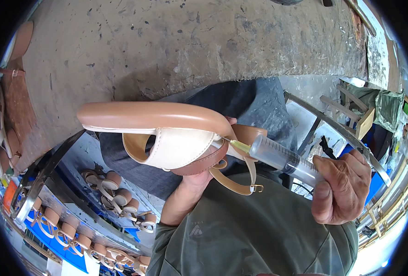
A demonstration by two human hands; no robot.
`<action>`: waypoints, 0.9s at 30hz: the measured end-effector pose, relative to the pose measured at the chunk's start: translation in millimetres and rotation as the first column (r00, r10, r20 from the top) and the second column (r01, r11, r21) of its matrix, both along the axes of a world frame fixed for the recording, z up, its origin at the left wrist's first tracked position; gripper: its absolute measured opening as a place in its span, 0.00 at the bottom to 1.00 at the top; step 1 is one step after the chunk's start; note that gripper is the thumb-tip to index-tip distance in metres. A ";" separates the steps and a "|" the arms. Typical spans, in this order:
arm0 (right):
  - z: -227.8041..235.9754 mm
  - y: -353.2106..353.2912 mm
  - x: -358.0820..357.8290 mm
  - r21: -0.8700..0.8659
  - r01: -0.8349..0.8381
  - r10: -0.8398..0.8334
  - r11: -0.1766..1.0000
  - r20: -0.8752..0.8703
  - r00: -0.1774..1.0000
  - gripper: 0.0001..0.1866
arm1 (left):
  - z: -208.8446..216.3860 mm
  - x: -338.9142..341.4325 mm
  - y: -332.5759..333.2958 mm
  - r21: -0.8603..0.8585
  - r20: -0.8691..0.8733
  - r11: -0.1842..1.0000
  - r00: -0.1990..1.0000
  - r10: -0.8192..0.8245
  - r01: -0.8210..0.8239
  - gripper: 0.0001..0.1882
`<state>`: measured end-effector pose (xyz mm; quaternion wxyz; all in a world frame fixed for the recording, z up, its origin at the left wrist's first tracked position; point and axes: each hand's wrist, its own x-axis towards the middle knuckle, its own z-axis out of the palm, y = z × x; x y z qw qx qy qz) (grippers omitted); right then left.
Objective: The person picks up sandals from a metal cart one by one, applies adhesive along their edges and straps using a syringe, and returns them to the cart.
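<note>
My left hand [198, 180] grips a sandal [155, 115] turned on its side, sole edge up. Most of its fingers are hidden behind the shoe; one fingertip shows above the sole near the heel. The sandal has a tan sole, a cream front strap, a brown strap and a thin buckled ankle strap [234, 184] hanging loose. In my right hand [344, 188], the fingers are closed round a clear syringe [280, 156] with a yellow-green tip [240, 146]. This tip points at the joint between the cream strap and the sole; whether it touches is too fine to tell.
A worn, spotted workbench [190, 41] spans the far side. Several tan sandals [68, 232] line a rack at the lower left, with more [112, 181] on a shelf nearer. Metal frame bars [52, 168] stand on the left. A wooden stool [346, 106] is at the right.
</note>
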<state>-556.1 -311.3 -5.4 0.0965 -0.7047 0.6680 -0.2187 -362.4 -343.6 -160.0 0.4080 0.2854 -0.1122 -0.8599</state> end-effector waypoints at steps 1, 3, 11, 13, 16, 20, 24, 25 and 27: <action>0.9 -0.5 -0.6 0.016 -0.011 0.011 1.000 -0.004 1.000 0.13 | -1.6 -2.4 -1.9 -0.018 -0.057 0.999 0.998 0.026 -0.027 0.19; 3.3 -2.0 -2.4 0.042 -0.032 0.032 0.999 -0.003 0.999 0.13 | -10.8 -1.6 0.8 -0.048 -0.043 0.998 0.998 0.035 -0.037 0.18; 19.2 -15.1 -12.3 0.105 -0.123 0.125 0.987 -0.016 0.992 0.12 | -23.3 6.1 -1.2 -0.127 -0.040 0.991 0.999 -0.035 0.030 0.16; 28.4 -12.0 -9.2 0.266 -0.019 0.036 0.964 -0.062 0.997 0.15 | -25.3 8.8 -1.7 -0.033 -0.110 0.998 0.993 -0.052 0.049 0.16; 18.2 -15.6 -13.2 0.112 -0.116 0.124 0.987 -0.059 0.991 0.13 | -17.8 -0.1 -1.2 -0.069 -0.139 0.997 0.990 -0.031 0.022 0.16; 3.4 -0.7 -13.4 0.024 -0.130 0.130 0.991 0.016 0.991 0.13 | -3.2 -10.3 -1.5 -0.072 -0.102 0.997 0.995 0.011 -0.019 0.16; -5.6 7.3 -12.2 -0.042 -0.092 0.095 0.995 0.067 0.993 0.12 | 7.4 -11.9 -2.5 -0.152 0.026 0.988 0.999 -0.031 0.035 0.17; -6.6 7.4 -11.6 -0.069 -0.089 0.093 0.994 0.071 0.993 0.12 | 9.5 -12.8 -2.8 -0.120 0.017 0.993 1.000 -0.010 0.012 0.17; -6.1 8.3 -9.5 -0.067 -0.070 0.076 0.995 0.080 0.994 0.12 | 12.4 -15.0 -1.6 -0.106 0.035 0.994 0.999 0.013 -0.009 0.17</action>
